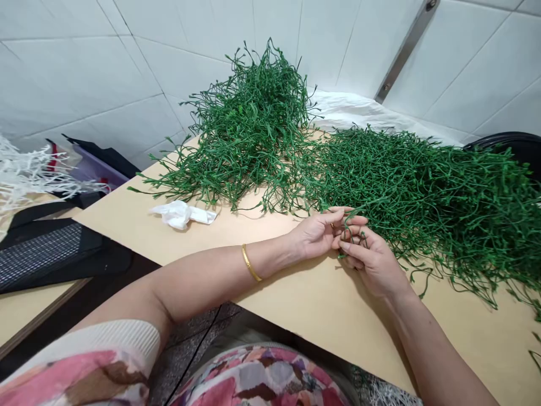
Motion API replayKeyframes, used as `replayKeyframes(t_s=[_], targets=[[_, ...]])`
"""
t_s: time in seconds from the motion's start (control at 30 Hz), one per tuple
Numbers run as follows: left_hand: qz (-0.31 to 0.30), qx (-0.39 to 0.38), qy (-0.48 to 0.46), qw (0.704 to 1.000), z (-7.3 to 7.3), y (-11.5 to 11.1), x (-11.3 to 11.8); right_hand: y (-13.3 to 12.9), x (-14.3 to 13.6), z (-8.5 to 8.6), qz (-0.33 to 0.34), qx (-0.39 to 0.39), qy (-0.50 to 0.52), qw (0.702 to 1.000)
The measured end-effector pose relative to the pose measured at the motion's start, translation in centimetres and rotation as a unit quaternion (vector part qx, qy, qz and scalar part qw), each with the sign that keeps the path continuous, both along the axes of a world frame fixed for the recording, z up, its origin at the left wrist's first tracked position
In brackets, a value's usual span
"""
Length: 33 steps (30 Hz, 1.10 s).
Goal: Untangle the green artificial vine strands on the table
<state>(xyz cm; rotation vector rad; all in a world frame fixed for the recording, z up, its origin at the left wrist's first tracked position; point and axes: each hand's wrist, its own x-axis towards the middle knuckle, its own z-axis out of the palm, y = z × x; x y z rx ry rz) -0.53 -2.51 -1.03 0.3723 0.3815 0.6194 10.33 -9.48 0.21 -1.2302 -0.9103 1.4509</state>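
My left hand and my right hand meet over the tan table, fingertips together. Both pinch the same thin green plastic stem at the near edge of a wide spread of green stems on the right. A taller heap of the same green stems stands at the back of the table. A gold bangle sits on my left wrist.
A crumpled white plastic bit lies on the table to the left. Black mats and white shredded strands lie on a lower surface at left. White cloth sits behind the stems. A black chair back shows at right.
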Motion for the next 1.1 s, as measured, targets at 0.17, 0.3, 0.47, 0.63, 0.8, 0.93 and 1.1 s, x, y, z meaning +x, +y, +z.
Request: replayKeyframes(t_s=[0.17,0.3,0.47,0.63,0.8,0.93,1.1], targets=[[-0.002,0.014,0.000,1.000,0.1,0.2,-0.3,0.0,0.2,-0.1,0.028,0.014,-0.024,0.999],[0.006,0.011,0.002,1.000,0.4,0.3,-0.2,-0.2,0.2,0.0,0.044,0.045,-0.087,0.994],[0.020,-0.005,0.016,1.000,0.6,0.2,0.0,-0.2,0.2,-0.1,0.024,0.139,-0.255,0.957],[-0.057,0.025,0.025,0.998,0.8,0.0,-0.4,-0.6,0.3,0.3,0.095,0.229,-0.360,0.899],[-0.092,0.077,0.013,0.993,0.9,-0.1,-0.6,-1.4,1.4,1.7,0.203,0.274,-0.331,0.880],[-0.104,0.133,0.015,0.986,0.3,-0.4,-0.3,-2.0,3.7,3.2,0.090,0.273,-0.364,0.886],[-0.079,0.160,0.029,0.984,-0.4,-0.1,-0.2,-2.4,5.5,5.2,0.008,0.255,-0.488,0.835]])
